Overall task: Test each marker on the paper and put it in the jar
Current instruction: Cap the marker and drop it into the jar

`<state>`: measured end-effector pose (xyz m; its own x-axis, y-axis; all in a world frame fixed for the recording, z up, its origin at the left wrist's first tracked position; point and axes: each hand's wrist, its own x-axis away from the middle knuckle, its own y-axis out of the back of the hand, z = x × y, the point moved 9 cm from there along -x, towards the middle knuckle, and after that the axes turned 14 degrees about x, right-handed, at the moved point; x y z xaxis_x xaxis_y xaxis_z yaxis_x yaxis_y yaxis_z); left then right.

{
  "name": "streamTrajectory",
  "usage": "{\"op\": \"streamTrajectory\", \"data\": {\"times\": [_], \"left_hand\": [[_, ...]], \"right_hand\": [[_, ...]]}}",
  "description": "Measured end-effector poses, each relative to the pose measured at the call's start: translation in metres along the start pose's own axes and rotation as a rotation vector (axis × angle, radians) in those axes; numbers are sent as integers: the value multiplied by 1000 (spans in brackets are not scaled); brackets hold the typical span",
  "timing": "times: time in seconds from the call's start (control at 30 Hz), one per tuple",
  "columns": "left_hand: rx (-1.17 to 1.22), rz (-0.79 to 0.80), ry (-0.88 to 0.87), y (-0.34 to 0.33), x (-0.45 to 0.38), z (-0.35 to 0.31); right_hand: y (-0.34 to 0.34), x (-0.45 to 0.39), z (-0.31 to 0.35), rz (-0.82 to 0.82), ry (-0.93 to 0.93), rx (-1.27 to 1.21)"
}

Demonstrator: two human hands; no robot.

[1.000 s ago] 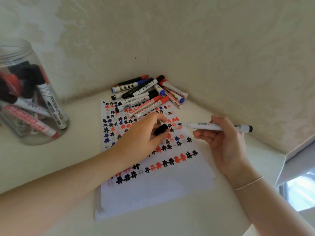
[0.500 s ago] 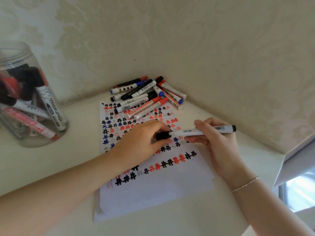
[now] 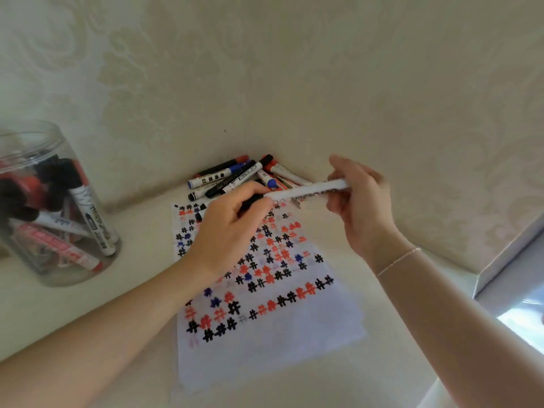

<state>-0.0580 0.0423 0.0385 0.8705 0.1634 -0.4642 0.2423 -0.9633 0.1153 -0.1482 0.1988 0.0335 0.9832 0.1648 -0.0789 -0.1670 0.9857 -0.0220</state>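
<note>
Marker [image 3: 309,193]: a white-barrelled whiteboard marker with dark printed lettering along the barrel is held roughly level above the far end of the paper [image 3: 273,343], in front of the pile of markers [image 3: 235,175]. Its image is blurred, so the lettering cannot be read. The black cap [image 3: 251,200] is located at the left end of the marker and is gripped by the curled fingers of the left hand [image 3: 226,228]; whether the cap is fully seated on the barrel cannot be told. The right end of the barrel is grasped by the right hand [image 3: 360,201], with the fingers wrapped around it. A thin bracelet [image 3: 397,262] is worn on the right wrist.

The paper is laid flat on the pale tabletop [image 3: 59,313] and is covered over its far half with rows of hash-shaped test marks in black, red and blue; its near part is unmarked. The pile of markers, with black, blue and red caps, is stacked in the corner where the two patterned walls [image 3: 294,69] meet, touching the far edge of the paper.

A clear jar [image 3: 50,207] is positioned at the left, well apart from the paper. Several markers with black and red caps are contained in it, leaning against its wall.
</note>
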Motion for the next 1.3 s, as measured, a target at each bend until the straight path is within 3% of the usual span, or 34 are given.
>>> {"op": "streamTrajectory", "data": {"times": [0.1, 0.2, 0.4, 0.53, 0.63, 0.7, 0.8, 0.9, 0.97, 1.03, 1.1, 1.17, 1.2, 1.23, 1.3], "left_hand": [[76, -278, 66, 30, -19, 0], [163, -446, 121, 42, -24, 7], [352, -593, 191, 46, -18, 23], [338, -586, 176, 54, -20, 15], [131, -539, 114, 69, -27, -14], [-91, -460, -1, 83, -40, -52], [-237, -411, -67, 110, -45, -93], [-367, -434, -63, 144, -38, -113], [-348, -502, -102, 170, -31, -128], [-362, -598, -188, 195, -20, -149], [-499, -713, -307, 215, -3, -172], [-697, -791, -382, 229, 10, -189], [-784, -812, -376, 234, 13, -192], [-850, -819, -349, 240, 13, -192], [-941, -787, -268, 246, 10, -186]], "right_hand": [[-22, -5, 27, -65, 152, 353], [-44, 0, 50, -94, 282, 468], [-69, 4, 84, -89, 423, 539], [-78, 5, 92, -107, 420, 513], [-77, -5, 72, -76, 239, 349], [-90, -10, 39, 45, -6, 26], [-138, 1, 10, 212, -257, -311], [-192, 16, 14, 318, -355, -386], [-224, 23, 25, 433, -341, -225], [-246, 23, 36, 503, -215, 75], [-255, 18, 48, 477, 101, 570], [-264, 18, 45, 433, 487, 1246], [-269, 17, 31, 441, 578, 1516], [-269, 13, 10, 478, 564, 1736], [-259, 4, -25, 537, 367, 1949]]}}
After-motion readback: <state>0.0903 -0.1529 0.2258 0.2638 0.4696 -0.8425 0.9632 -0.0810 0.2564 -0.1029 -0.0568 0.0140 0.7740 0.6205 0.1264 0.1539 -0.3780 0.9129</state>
